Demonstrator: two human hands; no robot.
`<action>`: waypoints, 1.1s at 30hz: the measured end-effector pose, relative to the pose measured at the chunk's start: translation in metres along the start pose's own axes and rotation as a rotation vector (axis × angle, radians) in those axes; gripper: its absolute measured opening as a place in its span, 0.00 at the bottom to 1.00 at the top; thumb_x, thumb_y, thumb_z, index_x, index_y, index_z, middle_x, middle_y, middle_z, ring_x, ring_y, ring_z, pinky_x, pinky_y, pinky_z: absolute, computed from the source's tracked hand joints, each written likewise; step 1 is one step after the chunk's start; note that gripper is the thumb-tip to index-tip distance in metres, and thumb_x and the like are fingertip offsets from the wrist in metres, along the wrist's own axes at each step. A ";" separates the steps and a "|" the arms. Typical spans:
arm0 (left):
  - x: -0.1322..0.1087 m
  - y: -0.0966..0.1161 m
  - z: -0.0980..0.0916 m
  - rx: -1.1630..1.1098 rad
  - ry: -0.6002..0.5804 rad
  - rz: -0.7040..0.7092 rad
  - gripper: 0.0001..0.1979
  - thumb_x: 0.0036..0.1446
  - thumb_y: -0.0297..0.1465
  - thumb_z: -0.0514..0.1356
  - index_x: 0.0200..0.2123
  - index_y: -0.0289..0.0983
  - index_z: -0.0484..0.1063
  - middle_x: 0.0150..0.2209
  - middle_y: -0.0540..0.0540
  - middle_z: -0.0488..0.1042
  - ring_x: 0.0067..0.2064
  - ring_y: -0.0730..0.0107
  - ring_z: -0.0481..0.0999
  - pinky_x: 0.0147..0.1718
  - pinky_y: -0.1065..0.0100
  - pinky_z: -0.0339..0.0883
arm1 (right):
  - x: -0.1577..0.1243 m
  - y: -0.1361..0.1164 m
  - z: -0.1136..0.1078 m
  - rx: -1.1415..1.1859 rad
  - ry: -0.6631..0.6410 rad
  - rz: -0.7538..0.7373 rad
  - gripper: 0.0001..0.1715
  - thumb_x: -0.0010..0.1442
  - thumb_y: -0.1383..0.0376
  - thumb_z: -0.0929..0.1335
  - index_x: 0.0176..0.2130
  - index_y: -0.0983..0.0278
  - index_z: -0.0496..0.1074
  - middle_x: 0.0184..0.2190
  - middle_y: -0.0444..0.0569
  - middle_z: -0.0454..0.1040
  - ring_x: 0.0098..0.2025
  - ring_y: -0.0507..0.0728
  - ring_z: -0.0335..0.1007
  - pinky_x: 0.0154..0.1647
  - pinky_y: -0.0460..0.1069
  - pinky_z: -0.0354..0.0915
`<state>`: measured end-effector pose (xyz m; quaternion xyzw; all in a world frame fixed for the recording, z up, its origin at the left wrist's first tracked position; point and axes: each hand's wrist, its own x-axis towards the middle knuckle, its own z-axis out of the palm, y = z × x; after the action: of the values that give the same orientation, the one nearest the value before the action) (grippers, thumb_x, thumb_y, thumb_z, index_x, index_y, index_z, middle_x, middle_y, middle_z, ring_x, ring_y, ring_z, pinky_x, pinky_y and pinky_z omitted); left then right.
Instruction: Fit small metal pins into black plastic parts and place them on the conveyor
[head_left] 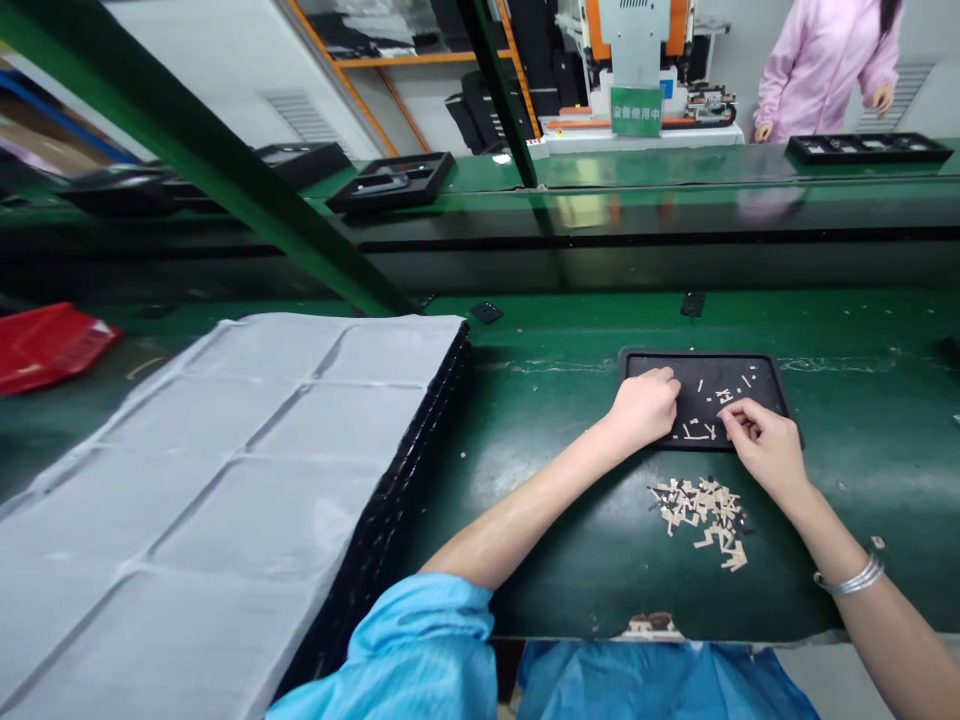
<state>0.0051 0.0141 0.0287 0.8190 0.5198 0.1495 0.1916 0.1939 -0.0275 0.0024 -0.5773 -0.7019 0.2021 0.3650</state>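
Observation:
A shallow black tray lies on the green bench, with several tiny beige strips and bits scattered in it. Over the tray's left side, my left hand is closed, its fingers curled down; whatever it may hold is hidden. My right hand reaches over the right part, thumb and index finger pinched close above the beige bits. Anything between those fingertips is too small to name. Just in front of the tray sits a loose heap of small beige and black pieces.
To the left stands a tall stack of black trays topped by a white sheet. A green post slants across the upper left. A red object lies far left. Behind the raised ledge are black trays and a person in pink.

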 end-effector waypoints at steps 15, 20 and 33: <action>-0.004 -0.012 0.023 -1.133 -0.089 -0.102 0.01 0.49 0.22 0.61 0.27 0.29 0.71 0.21 0.50 0.72 0.18 0.83 0.67 0.22 0.77 0.61 | -0.001 -0.015 0.008 0.116 -0.049 0.062 0.14 0.57 0.56 0.66 0.38 0.64 0.73 0.28 0.48 0.75 0.24 0.52 0.66 0.23 0.46 0.60; -0.004 -0.012 0.025 -1.199 -0.076 -0.078 0.07 0.49 0.28 0.64 0.27 0.30 0.69 0.21 0.50 0.72 0.18 0.82 0.67 0.22 0.76 0.61 | 0.010 -0.014 0.006 0.083 -0.082 0.059 0.13 0.56 0.57 0.67 0.28 0.63 0.72 0.25 0.46 0.75 0.20 0.50 0.62 0.22 0.47 0.59; -0.010 -0.010 0.022 -0.877 0.149 0.006 0.06 0.50 0.26 0.58 0.23 0.34 0.64 0.23 0.52 0.65 0.26 0.77 0.64 0.27 0.73 0.57 | 0.008 -0.003 0.008 0.282 -0.003 0.090 0.14 0.56 0.55 0.69 0.28 0.64 0.71 0.24 0.48 0.74 0.26 0.54 0.71 0.26 0.48 0.65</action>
<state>0.0027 0.0059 0.0043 0.6486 0.4174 0.4152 0.4824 0.1856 -0.0197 0.0016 -0.5506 -0.6406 0.3158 0.4321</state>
